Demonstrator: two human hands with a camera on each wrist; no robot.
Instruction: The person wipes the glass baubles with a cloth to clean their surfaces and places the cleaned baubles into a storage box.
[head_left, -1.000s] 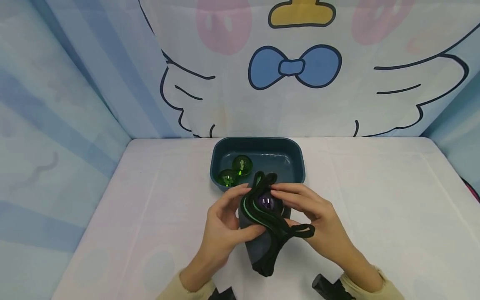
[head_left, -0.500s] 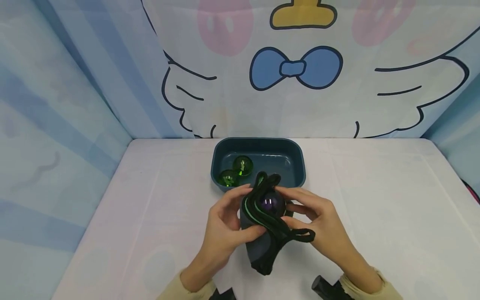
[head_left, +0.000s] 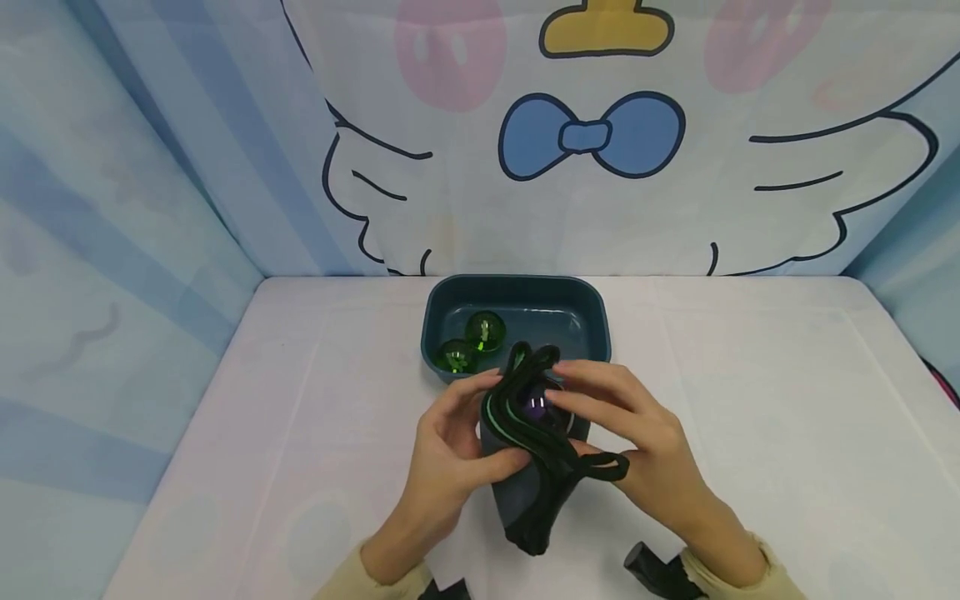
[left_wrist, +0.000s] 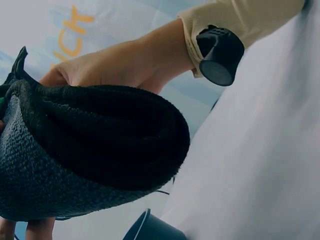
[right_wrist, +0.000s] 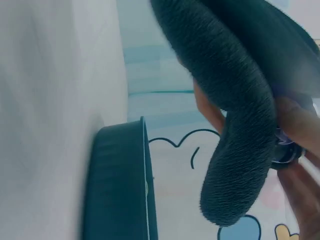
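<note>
A dark grey, soft fabric pouch-like thing (head_left: 517,492) with black edging, green lining and loops hangs over the table, tilted. My left hand (head_left: 450,462) grips its left side, the thumb in front. Inside its opening shows a shiny purple ball (head_left: 536,406), partly covered by fabric and fingers. My right hand (head_left: 637,433) pinches this ball from the right, fingertips on top and the thumb lower down. In the right wrist view the purple ball (right_wrist: 286,145) shows between fingers beside the fuzzy fabric (right_wrist: 240,145). The left wrist view shows the pouch's dark rounded end (left_wrist: 125,140).
Just behind the hands stands a dark blue rectangular tray (head_left: 592,333) with two clear green balls (head_left: 485,331) at its left. A white cloth covers the table (head_left: 750,400). A printed curtain (head_left: 465,208) closes off the back, and another hangs at the left.
My right fingers have shifted around the purple ball, lifting back and then spreading over its top again. My left hand, the pouch-like thing and the tray stay almost in place.
</note>
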